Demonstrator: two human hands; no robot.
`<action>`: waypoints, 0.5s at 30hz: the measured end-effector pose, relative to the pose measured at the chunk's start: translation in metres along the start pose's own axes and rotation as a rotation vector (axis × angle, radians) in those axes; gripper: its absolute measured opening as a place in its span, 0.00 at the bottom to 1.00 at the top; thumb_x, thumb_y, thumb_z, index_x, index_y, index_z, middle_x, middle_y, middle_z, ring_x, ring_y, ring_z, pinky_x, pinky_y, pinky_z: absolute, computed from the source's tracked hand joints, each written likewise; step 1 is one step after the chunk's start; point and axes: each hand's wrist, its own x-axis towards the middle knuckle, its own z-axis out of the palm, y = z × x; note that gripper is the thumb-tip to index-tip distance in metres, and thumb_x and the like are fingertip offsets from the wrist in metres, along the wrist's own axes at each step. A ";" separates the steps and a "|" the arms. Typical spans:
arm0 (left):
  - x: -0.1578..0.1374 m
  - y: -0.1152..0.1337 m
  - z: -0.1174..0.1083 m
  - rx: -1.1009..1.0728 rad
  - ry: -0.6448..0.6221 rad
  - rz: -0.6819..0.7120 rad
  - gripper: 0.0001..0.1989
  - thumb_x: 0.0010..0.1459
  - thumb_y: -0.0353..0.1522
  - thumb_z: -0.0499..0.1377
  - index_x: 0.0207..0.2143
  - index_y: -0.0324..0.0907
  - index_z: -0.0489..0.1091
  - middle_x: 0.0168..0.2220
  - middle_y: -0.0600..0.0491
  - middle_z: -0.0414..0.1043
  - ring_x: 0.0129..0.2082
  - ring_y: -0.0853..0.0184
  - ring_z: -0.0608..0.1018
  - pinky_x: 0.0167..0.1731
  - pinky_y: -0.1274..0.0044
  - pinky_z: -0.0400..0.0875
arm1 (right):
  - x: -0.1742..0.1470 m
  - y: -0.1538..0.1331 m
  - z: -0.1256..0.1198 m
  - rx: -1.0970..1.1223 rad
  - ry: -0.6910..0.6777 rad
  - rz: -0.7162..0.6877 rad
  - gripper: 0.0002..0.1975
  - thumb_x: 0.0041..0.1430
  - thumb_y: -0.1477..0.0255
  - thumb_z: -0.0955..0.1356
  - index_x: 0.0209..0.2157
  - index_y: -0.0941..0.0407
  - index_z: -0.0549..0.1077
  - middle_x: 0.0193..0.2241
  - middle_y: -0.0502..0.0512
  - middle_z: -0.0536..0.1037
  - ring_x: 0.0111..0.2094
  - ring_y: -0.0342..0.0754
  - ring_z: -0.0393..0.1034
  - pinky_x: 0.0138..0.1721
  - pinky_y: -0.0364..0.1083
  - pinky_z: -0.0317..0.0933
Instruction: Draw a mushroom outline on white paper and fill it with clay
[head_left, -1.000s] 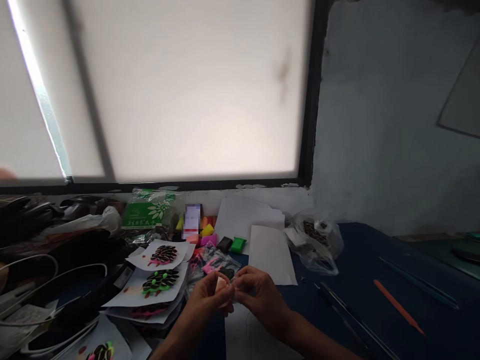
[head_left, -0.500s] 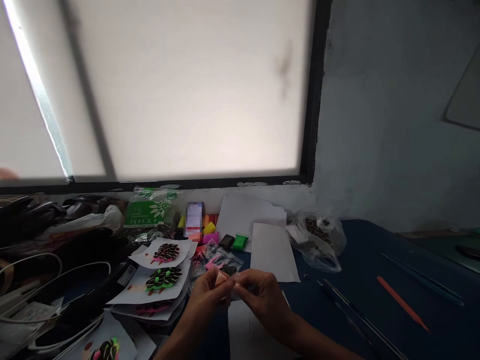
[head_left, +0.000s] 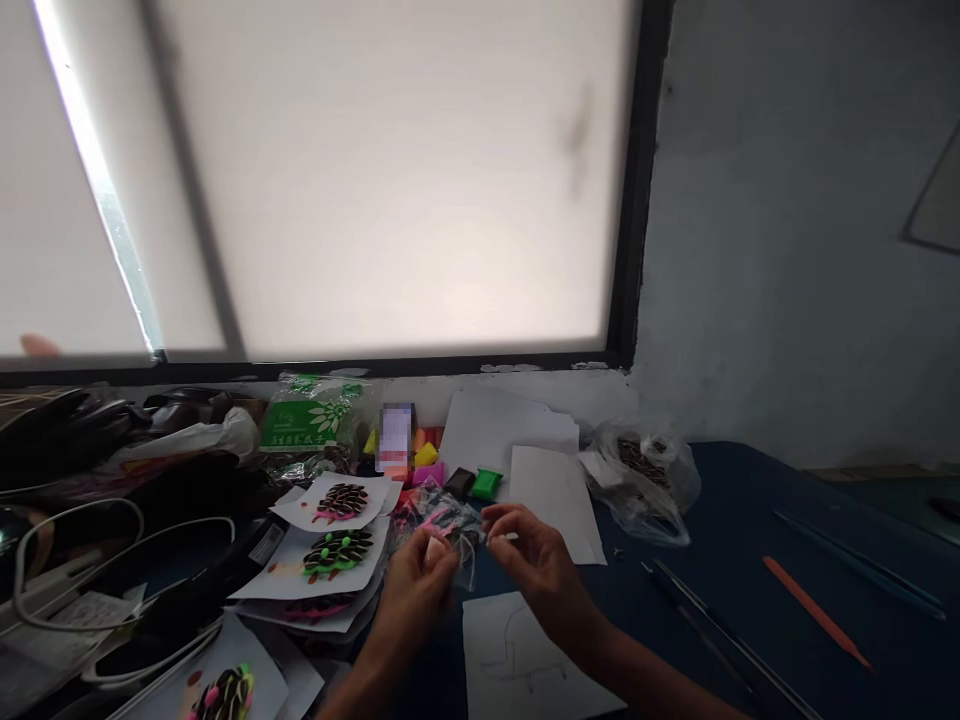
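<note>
My left hand [head_left: 418, 580] is closed around a small pale peach lump [head_left: 435, 548] that looks like soft clay; the fingers cover most of it. To its right, my right hand [head_left: 536, 560] is raised with the fingers loosely curled and the tips apart; I make out no object between them. Beneath the right hand lies a white sheet with a pencil drawing [head_left: 517, 655]. Just behind the hands is crumpled clear plastic [head_left: 450, 515] with pink and red bits in it.
Left, stacked papers carry seed-covered hedgehog figures [head_left: 337, 553], beside white cables [head_left: 82, 625]. Behind are green [head_left: 487, 484] and black packets [head_left: 460, 483], a phone [head_left: 394, 437] and a bag of seeds [head_left: 641, 465]. An orange tool [head_left: 814, 608] and tweezers [head_left: 859, 563] lie right.
My hands were together at the peach lump and its clear wrapping; now they are apart. The right hand has moved right and up, uncovering more of the drawing. The view has shifted slightly.
</note>
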 end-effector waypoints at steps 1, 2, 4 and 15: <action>0.001 0.001 -0.003 -0.009 -0.031 -0.020 0.23 0.42 0.47 0.71 0.30 0.42 0.69 0.14 0.63 0.63 0.14 0.71 0.68 0.15 0.81 0.60 | 0.003 -0.001 -0.003 0.020 0.009 0.023 0.14 0.60 0.59 0.67 0.29 0.55 0.72 0.43 0.59 0.77 0.44 0.53 0.73 0.43 0.48 0.66; 0.002 0.003 -0.006 -0.018 -0.062 -0.038 0.25 0.42 0.49 0.71 0.33 0.41 0.70 0.16 0.62 0.66 0.15 0.69 0.71 0.17 0.80 0.63 | 0.005 -0.001 -0.005 0.031 0.015 0.051 0.15 0.61 0.57 0.67 0.30 0.55 0.71 0.40 0.58 0.78 0.41 0.53 0.74 0.41 0.48 0.67; 0.001 0.007 -0.009 -0.038 -0.110 -0.068 0.27 0.44 0.51 0.71 0.34 0.39 0.72 0.19 0.57 0.71 0.20 0.66 0.75 0.22 0.78 0.69 | 0.009 0.002 -0.009 0.040 0.029 0.111 0.18 0.61 0.54 0.66 0.32 0.55 0.70 0.33 0.57 0.78 0.34 0.51 0.75 0.35 0.47 0.68; -0.015 0.001 0.018 -0.057 -0.202 -0.169 0.26 0.42 0.49 0.72 0.28 0.43 0.65 0.19 0.57 0.72 0.16 0.63 0.78 0.15 0.79 0.68 | 0.004 0.008 0.001 -0.209 0.058 -0.002 0.14 0.65 0.58 0.61 0.30 0.52 0.65 0.25 0.51 0.73 0.27 0.49 0.69 0.28 0.45 0.60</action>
